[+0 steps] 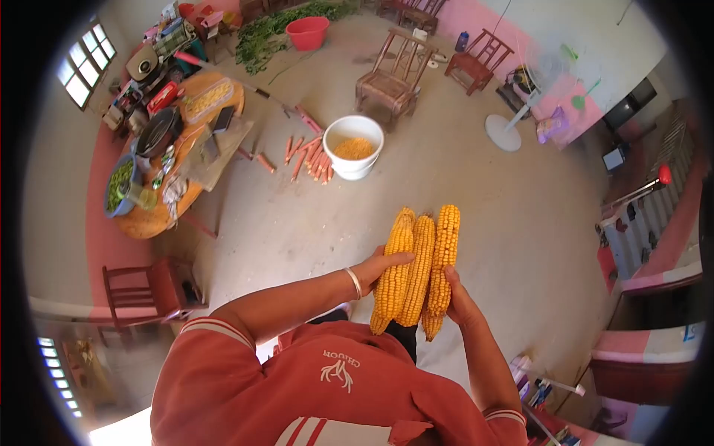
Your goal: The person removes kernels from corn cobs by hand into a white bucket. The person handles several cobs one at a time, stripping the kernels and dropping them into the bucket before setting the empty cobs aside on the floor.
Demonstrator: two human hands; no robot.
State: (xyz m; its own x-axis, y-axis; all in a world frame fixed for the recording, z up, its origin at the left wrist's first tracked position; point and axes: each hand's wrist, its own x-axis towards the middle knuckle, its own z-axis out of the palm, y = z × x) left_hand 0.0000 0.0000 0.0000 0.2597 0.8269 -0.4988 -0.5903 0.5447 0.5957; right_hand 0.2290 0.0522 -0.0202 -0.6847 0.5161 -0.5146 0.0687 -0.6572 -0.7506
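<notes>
Several yellow ears of corn (pixel 422 264) are bunched side by side in front of my body, husked and full of kernels. My left hand (pixel 374 269) wraps round the bunch from the left, its thumb lying across the leftmost ear (pixel 394 275). From the right, my right hand (pixel 460 297) grips the rightmost ear (pixel 445 253), with the thumb on its side. The fingers under the ears are hidden. Farther off on the floor stands a white bucket (pixel 354 165) with loose corn kernels (pixel 354 149) in it. Reddish bare cobs (pixel 316 160) lie beside it on the left.
At the left is a wooden table (pixel 190 201) with a black pan (pixel 159 132) and a blue basin (pixel 119 187) of greens. Wooden chairs (pixel 394 74) stand beyond the bucket, near a red basin (pixel 307 33). A standing fan (pixel 503 132) is at the right.
</notes>
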